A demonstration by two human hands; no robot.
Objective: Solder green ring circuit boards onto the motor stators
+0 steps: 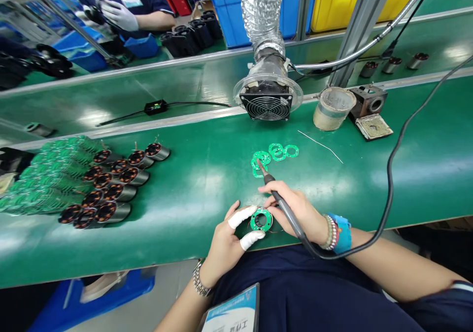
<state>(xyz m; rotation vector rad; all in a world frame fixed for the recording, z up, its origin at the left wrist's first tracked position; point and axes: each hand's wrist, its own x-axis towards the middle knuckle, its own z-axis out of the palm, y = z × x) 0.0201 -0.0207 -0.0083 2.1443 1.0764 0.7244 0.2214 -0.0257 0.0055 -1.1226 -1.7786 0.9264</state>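
Note:
My left hand (231, 236), with white wraps on thumb and index finger, is closed around a motor stator topped by a green ring-shaped circuit board (266, 226). My right hand (295, 209) grips a soldering iron (286, 208), its tip pointing away from me over loose green ring boards (260, 158). The fingertips of that hand also reach the far right edge of the held board; whether they pinch a wire there is too small to tell. More ring boards (277, 151) lie just beyond. A thin bent strand of solder wire (321, 144) rests to their right.
Several wound stators (117, 192) stand at left beside a large pile of green boards (48, 174). A fan (268, 106) under a foil duct (262, 12) hangs ahead. At right are a crusted pot (332, 108) and an iron stand (369, 103). A gloved co-worker (123, 14) sits across.

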